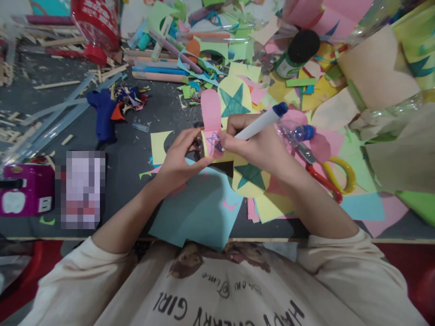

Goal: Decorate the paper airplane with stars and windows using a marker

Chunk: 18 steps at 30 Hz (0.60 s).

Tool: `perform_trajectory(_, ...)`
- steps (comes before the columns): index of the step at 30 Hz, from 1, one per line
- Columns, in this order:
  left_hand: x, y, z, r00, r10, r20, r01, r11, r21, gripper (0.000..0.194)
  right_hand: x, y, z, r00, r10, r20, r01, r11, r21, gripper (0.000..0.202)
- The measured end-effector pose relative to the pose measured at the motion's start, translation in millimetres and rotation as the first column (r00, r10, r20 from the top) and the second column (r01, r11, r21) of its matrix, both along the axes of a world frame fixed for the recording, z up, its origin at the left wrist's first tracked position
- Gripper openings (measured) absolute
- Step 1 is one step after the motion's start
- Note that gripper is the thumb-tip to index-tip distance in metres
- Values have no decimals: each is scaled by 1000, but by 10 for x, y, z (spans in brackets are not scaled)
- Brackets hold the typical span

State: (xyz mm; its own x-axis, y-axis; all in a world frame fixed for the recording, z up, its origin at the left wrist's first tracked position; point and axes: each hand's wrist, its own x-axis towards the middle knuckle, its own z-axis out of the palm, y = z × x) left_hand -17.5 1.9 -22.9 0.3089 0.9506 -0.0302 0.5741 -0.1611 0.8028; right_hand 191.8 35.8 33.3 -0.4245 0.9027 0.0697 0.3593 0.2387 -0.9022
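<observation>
My right hand is closed round a white marker with a dark blue end. The marker's tip touches a pink paper cutout, where a blue star outline is partly coloured in. My left hand grips the left and lower edge of this pink cutout, thumb in front and fingers behind. Yellow paper shows just behind the cutout's lower part. Two rounded yellow cutouts with green stars lie close by, one above and one below. Under my hands is a sheet of light blue paper.
Scissors with red and yellow handles lie beside my right forearm. Left of my hands are a blue glue gun, a phone-like blurred rectangle and a purple box. Markers, a black-capped bottle and paper scraps crowd the back.
</observation>
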Motion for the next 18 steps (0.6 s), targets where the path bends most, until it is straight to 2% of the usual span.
perform_trajectory(6, 3, -1, 40, 1000, -10, 1, 10, 1000, -23, 64, -5, 8, 39, 999, 10, -35, -10, 1000, 3, 34)
perform_trajectory(12, 2, 2, 9, 999, 1, 42, -1, 1000, 1, 63, 4, -3, 33, 1000, 18, -10, -18, 999, -39, 41)
perform_trajectory(18, -5, 0, 13, 1000, -22, -16, 23, 1000, 12, 64, 1, 3, 47, 999, 34, -7, -34, 999, -31, 43)
